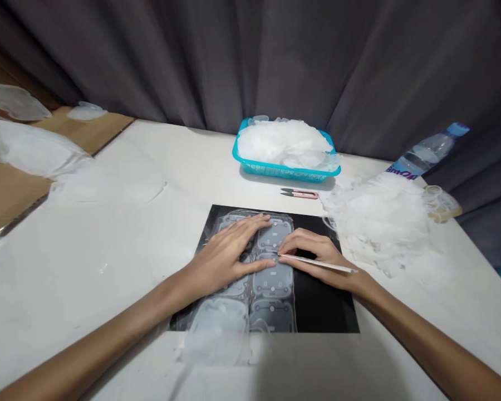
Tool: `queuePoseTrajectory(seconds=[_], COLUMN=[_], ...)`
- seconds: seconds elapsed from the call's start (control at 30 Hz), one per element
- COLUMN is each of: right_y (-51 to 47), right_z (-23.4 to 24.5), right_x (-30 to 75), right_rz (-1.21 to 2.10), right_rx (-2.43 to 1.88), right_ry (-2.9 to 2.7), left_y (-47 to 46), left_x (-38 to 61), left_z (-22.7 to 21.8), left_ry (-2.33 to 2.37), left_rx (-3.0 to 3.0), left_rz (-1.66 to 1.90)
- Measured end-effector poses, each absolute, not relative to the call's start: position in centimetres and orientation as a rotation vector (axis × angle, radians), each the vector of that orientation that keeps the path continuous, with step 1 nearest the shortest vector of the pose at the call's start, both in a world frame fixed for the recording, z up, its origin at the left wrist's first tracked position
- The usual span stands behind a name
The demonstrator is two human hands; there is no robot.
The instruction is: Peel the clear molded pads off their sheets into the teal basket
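I press left hand (pixel 229 252) flat on clear sheet (pixel 271 284); right hand (pixel 317 252) pinches stick (pixel 329 266) pointing 9 o'clock. Slip may tear sheet.

Backdrop: dark grey curtain (pixel 275 61), heavy vertical folds, spans the full width behind the tabletop. White tabletop (pixel 108 250) fills most of the view, its covering slightly wrinkled. Left: brown board surface (pixel 8 195) butts against the tabletop edge. Light is soft and even, with a dim shadow along the near edge.
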State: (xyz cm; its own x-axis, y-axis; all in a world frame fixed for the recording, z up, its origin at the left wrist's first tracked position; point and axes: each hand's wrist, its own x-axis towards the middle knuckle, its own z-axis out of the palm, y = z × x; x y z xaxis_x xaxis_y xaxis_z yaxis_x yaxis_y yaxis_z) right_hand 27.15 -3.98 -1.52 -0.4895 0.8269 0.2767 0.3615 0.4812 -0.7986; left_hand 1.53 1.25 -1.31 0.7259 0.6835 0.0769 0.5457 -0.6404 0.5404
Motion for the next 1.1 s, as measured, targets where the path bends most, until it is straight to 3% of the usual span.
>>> queuePoseTrajectory(seconds=[0.53,0.87,1.1], right_y=[-4.3,-4.2,-5.1], right_z=[-0.9,-2.0,-1.9], right_x=[28.2,26.2,25.8], right_rz=[0.741,0.246,0.130], right_rx=[-0.924,-0.956,-1.092], right_ry=[-2.274,-2.399,-2.425], left_y=[1.4,1.4,1.5], left_x=[1.9,1.9,1.8], left_z=[-1.3,-1.7,-1.7], left_ry=[0.951,0.930,0.934], left_rx=[2.425,2.440,2.444], left_rz=[0.350,0.383,0.375])
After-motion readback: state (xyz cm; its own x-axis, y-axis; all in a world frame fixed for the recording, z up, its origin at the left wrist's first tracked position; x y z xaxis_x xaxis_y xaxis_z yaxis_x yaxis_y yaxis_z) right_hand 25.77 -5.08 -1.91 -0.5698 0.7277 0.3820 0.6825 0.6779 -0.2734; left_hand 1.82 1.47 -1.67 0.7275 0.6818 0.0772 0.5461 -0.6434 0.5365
